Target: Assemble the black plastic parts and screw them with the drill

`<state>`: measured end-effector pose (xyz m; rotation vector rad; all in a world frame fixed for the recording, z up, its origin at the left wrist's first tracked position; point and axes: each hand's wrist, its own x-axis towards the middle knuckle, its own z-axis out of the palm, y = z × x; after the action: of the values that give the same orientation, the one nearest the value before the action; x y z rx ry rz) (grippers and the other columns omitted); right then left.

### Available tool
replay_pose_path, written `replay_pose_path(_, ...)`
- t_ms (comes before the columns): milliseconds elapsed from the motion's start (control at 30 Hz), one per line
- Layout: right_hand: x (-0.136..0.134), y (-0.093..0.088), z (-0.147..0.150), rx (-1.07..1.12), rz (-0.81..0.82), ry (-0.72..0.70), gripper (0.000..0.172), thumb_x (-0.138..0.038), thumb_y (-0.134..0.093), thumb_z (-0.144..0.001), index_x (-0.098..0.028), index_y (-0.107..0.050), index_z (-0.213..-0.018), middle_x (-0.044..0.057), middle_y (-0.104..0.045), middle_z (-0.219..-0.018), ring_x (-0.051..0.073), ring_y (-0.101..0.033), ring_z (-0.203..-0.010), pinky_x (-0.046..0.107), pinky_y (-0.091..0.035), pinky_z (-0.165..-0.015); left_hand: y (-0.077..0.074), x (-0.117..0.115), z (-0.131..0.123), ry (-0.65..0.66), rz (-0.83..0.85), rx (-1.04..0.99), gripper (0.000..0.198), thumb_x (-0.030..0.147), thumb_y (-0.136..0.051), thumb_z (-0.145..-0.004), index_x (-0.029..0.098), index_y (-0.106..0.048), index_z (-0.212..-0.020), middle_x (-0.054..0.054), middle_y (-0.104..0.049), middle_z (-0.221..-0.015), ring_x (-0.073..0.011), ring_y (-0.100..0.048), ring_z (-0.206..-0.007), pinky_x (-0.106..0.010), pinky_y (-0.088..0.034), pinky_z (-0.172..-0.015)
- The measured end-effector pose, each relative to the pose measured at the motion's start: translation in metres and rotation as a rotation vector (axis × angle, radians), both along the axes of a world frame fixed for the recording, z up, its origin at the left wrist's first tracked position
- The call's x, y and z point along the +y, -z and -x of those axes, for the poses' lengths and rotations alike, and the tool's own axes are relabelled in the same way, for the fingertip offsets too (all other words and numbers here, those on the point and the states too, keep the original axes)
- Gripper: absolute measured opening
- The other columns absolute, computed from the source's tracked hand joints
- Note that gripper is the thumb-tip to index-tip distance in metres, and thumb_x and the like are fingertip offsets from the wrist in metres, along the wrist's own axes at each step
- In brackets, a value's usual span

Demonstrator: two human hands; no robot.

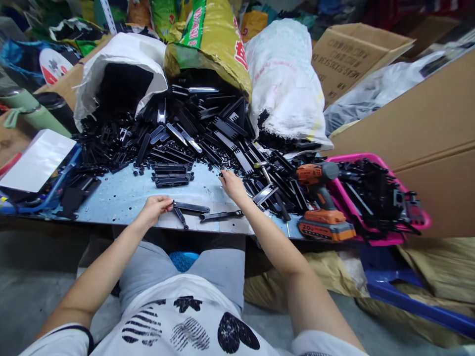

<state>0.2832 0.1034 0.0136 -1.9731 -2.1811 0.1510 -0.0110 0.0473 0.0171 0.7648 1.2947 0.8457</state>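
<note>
My left hand (159, 206) pinches the joined end of a black hinged plastic bracket (192, 206), whose two arms spread toward the right over the table's front edge. My right hand (232, 184) reaches to the pile of small screws (224, 162), its fingertips closed together; whether they hold a screw is too small to see. Below the right wrist lies another black bracket (220, 215), flat on the table. Several finished-looking black brackets (172, 175) lie stacked between and beyond my hands.
Black plastic parts (185, 123) spill from a white sack (122, 49) and a yellow sack (211, 34). An orange cordless drill (322, 220) stands at right beside a pink basket (399, 237) of black parts. A hammer (262, 170) lies among parts. A blue tray (55, 198) sits at left.
</note>
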Motion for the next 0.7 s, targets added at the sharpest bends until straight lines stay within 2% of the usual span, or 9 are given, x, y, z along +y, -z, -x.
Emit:
replay_pose_path(100, -0.018, -0.006, -0.001, 0.205, -0.116, -0.118, 0.036, -0.026, -0.039, -0.093, -0.014, -0.052, -0.125, 0.014, -0.057, -0.111, 0.023, -0.057, -0.098, 0.035, -0.046, -0.085, -0.004, 0.002, -0.004, 0.056, -0.046, 0.104, 0.038, 0.038, -0.082, -0.045, 0.01, -0.064, -0.065, 0.0, -0.059, -0.053, -0.0078, -0.05, -0.047, -0.019, -0.035, -0.047)
replay_pose_path(200, -0.038, -0.015, 0.002, 0.398, -0.189, -0.232, 0.032, -0.028, -0.044, -0.092, -0.017, -0.057, -0.12, 0.01, -0.062, -0.103, 0.02, -0.06, -0.092, 0.035, -0.048, -0.084, -0.007, 0.002, -0.007, 0.058, -0.094, 0.158, 0.042, 0.039, -0.083, -0.043, 0.01, -0.064, -0.066, 0.001, -0.057, -0.052, -0.007, -0.048, -0.047, -0.019, -0.034, -0.047)
replay_pose_path(300, -0.057, -0.027, 0.008, 0.507, -0.142, -0.311, 0.025, -0.032, -0.051, -0.09, -0.019, -0.064, -0.107, 0.008, -0.065, -0.096, 0.017, -0.061, -0.082, 0.031, -0.05, -0.077, -0.004, 0.002, -0.009, 0.053, -0.089, 0.138, 0.051, 0.039, -0.084, -0.042, 0.011, -0.065, -0.081, 0.003, -0.055, -0.057, -0.0059, -0.046, -0.047, -0.018, -0.033, -0.045)
replay_pose_path(400, -0.072, -0.032, 0.014, 0.552, -0.049, -0.333, 0.022, -0.031, -0.054, -0.088, -0.019, -0.066, -0.102, 0.006, -0.067, -0.092, 0.015, -0.062, -0.078, 0.028, -0.05, -0.074, -0.001, 0.005, -0.005, 0.077, -0.033, 0.104, 0.062, 0.041, -0.084, -0.043, 0.012, -0.064, -0.094, 0.004, -0.054, -0.06, -0.0053, -0.045, -0.046, -0.017, -0.031, -0.043)
replay_pose_path(533, -0.083, -0.027, 0.02, 0.495, 0.044, -0.318, 0.015, -0.025, -0.057, -0.086, -0.017, -0.066, -0.094, 0.005, -0.069, -0.087, 0.015, -0.064, -0.075, 0.026, -0.049, -0.072, 0.001, 0.006, -0.001, 0.064, -0.083, 0.146, 0.066, 0.045, -0.082, -0.046, 0.012, -0.063, -0.1, 0.003, -0.053, -0.065, -0.0054, -0.045, -0.048, -0.017, -0.03, -0.042)
replay_pose_path(700, -0.089, -0.026, 0.028, 0.177, 0.078, -0.404, 0.017, -0.018, -0.05, -0.089, -0.016, -0.067, -0.094, 0.009, -0.068, -0.092, 0.017, -0.063, -0.083, 0.024, -0.045, -0.073, 0.007, -0.002, -0.005, 0.127, -0.229, 0.253, 0.055, 0.048, -0.073, -0.061, 0.012, -0.063, -0.102, 0.002, -0.054, -0.071, -0.0067, -0.047, -0.051, -0.02, -0.036, -0.047)
